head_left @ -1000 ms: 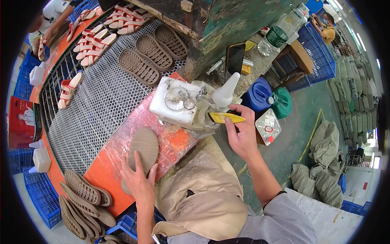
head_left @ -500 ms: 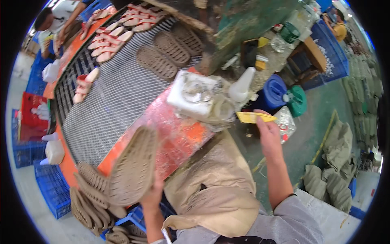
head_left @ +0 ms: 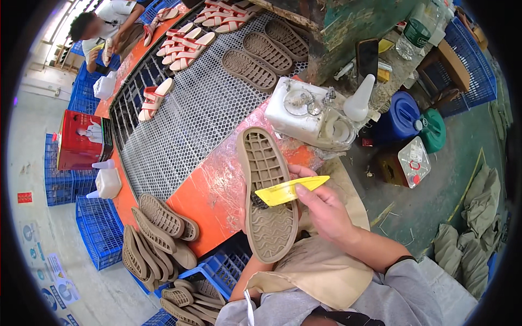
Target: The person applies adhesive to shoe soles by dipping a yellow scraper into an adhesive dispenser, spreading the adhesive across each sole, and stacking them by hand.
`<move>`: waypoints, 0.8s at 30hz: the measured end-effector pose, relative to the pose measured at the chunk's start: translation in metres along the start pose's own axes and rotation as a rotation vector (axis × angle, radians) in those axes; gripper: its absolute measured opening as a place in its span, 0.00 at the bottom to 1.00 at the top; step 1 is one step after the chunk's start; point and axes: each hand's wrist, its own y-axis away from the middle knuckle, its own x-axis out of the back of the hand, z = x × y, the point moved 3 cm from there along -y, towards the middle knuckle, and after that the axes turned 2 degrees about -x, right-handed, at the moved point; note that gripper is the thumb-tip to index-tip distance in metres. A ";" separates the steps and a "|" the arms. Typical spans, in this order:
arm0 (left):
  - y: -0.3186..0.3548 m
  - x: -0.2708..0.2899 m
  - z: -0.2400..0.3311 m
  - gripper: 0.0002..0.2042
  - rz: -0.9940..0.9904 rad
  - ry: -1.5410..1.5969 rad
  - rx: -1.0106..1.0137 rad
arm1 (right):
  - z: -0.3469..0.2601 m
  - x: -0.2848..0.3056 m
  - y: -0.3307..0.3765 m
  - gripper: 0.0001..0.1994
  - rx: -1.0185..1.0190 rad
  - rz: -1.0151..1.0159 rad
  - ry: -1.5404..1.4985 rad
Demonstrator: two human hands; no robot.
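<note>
My left hand, mostly hidden behind a brown shoe sole, holds it up over the table's near edge. The sole's face toward me has a square grid in its upper part and wavy ridges below. My right hand is closed round the flat yellow handle of a brush. The brush's dark bristles meet the sole around its middle, at the left side. Behind the sole stands a white plastic container, stained with glue-like residue, with a cut opening and a white nozzle bottle beside it.
Brown soles and red-and-white sandals lie on the mesh rack. More soles are stacked at the table's left corner, above blue crates. Blue jug and metal can stand right. A co-worker sits far left.
The sole has moved right and now shows its gridded face. My right hand has brought the brush left from beside the white container onto the sole. The view has shifted.
</note>
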 end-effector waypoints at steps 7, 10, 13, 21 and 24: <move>0.006 0.024 -0.032 0.31 0.179 0.637 0.286 | -0.005 -0.010 0.020 0.10 0.184 0.074 0.267; 0.004 0.021 -0.028 0.31 0.123 0.740 0.319 | -0.014 -0.014 0.036 0.08 0.359 0.024 0.539; 0.003 0.013 -0.013 0.30 0.038 0.880 0.348 | -0.025 -0.023 0.052 0.06 0.460 -0.038 0.735; 0.015 -0.011 0.015 0.31 0.037 0.733 0.494 | -0.067 -0.036 0.051 0.06 0.559 -0.520 0.917; 0.019 -0.017 0.028 0.32 0.042 0.578 0.530 | -0.085 -0.042 0.034 0.07 0.556 -0.698 0.921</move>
